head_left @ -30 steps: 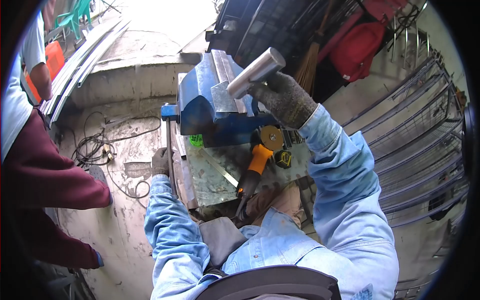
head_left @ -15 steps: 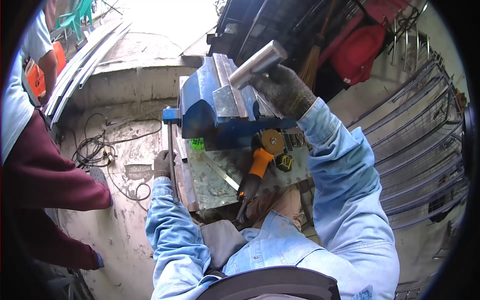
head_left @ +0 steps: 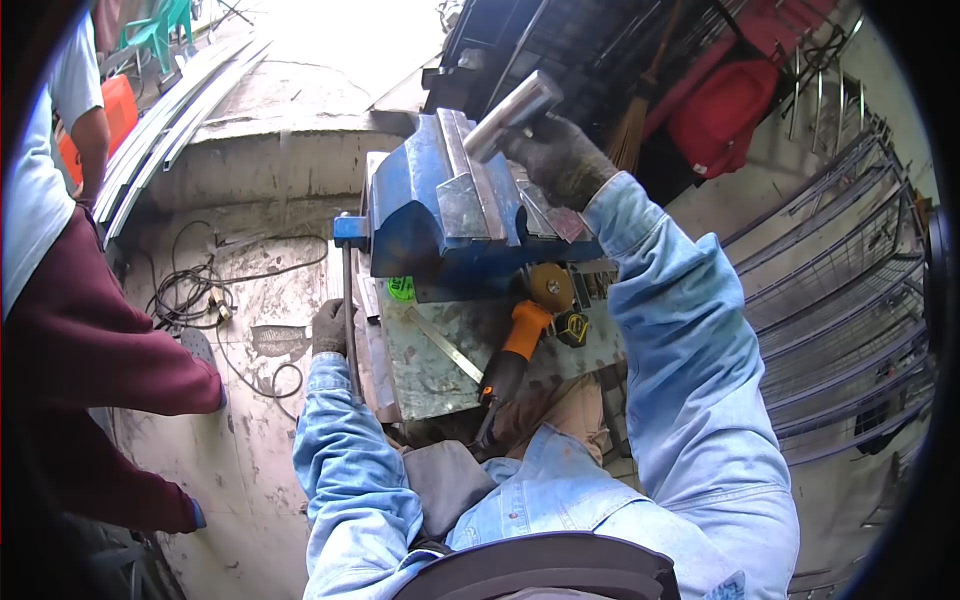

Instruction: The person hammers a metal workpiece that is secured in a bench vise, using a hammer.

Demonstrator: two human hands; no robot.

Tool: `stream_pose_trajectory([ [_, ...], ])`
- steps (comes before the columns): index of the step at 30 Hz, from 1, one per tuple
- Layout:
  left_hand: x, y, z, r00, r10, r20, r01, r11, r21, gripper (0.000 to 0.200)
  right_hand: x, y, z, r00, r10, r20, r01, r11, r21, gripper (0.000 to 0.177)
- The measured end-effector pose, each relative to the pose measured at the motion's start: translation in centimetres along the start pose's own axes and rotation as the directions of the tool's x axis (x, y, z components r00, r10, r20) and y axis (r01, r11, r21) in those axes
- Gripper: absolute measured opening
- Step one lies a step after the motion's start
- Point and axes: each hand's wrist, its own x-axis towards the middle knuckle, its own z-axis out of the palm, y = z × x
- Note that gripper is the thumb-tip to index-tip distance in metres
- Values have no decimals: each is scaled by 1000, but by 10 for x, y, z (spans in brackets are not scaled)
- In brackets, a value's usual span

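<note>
A dark work glove covers my right hand [head_left: 563,160], whose fingers wrap round a shiny metal cylinder [head_left: 515,112], tilted above the right part of a blue vise [head_left: 408,200]. Between the vise jaws sits a grey metal piece [head_left: 468,205]. My left hand [head_left: 330,327], also gloved, is closed on the vise's long handle bar [head_left: 348,300], which hangs down from the blue screw end [head_left: 350,231]. Below the vise, an orange and black angle grinder [head_left: 520,335] lies on the metal bench top [head_left: 425,375], beside a tape measure [head_left: 572,328] and a flat metal strip [head_left: 445,345].
A person in maroon trousers [head_left: 110,330] stands at the left. Coiled cable [head_left: 190,290] lies on the floor near long metal profiles [head_left: 180,120]. Metal racks [head_left: 850,300] line the right side, with a red bag [head_left: 722,115] and a broom [head_left: 632,125] behind.
My right hand has moved slightly up and left with the cylinder. The view has shifted a little. My left hand stays on the bar.
</note>
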Motion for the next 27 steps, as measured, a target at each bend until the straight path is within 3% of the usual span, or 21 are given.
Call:
stream_pose_trajectory([
  [1,7,-3,0,1000,13,-1,-13,1000,-2,31,8,13,8,991,-121,50,128,975,-179,43],
  [2,13,-13,0,1000,19,-1,-19,1000,-2,31,-5,-17,8,991,130,30,-117,953,-279,43],
  [3,12,-9,0,1000,21,-4,-21,1000,-6,30,-5,-16,4,992,127,25,-115,953,-282,43],
  [5,8,0,0,998,-59,35,59,998,-16,33,1,-10,-1,991,92,100,-85,994,-73,46],
  [6,4,2,0,1000,-3,2,3,999,41,33,4,0,7,999,54,4,-54,998,36,47],
  [7,-3,4,0,999,51,-20,-49,993,106,33,6,8,14,998,59,22,-59,998,38,47],
  [9,5,1,-1,999,40,-29,-37,995,92,32,10,-2,14,997,54,56,-43,983,-181,46],
  [11,13,-18,1,1000,10,13,-11,1000,25,33,14,-10,4,993,62,96,-42,978,-204,47],
  [13,0,2,0,999,40,20,-42,994,97,33,19,1,5,998,54,-17,-53,996,68,48],
  [15,3,-5,0,999,46,-29,-42,991,127,33,19,1,10,995,54,-80,-46,993,106,47],
  [17,8,-3,0,999,40,-8,-40,995,95,33,18,-3,10,1000,22,18,-18,987,-157,45],
  [19,8,-7,2,1000,16,12,-17,998,53,33,21,-10,1,997,45,57,-42,998,-55,43],
  [21,-8,13,0,1000,13,-4,-12,995,98,31,17,-21,-4,956,292,-10,-275,911,307,40],
  [22,-7,11,1,1000,12,-16,-11,994,105,29,29,10,11,994,13,-106,13,970,242,37],
  [23,0,1,0,999,33,-7,-32,996,84,30,27,3,7,993,4,-119,25,971,240,37],
  [25,9,-9,1,999,48,14,-49,993,111,31,14,-17,3,998,56,41,-49,986,-161,40],
  [26,6,-2,2,999,51,9,-52,993,102,31,15,-21,-1,998,49,43,-41,985,-169,40],
  [27,-3,12,2,999,51,0,-50,993,111,31,15,-24,-5,985,170,27,-171,983,67,41],
])
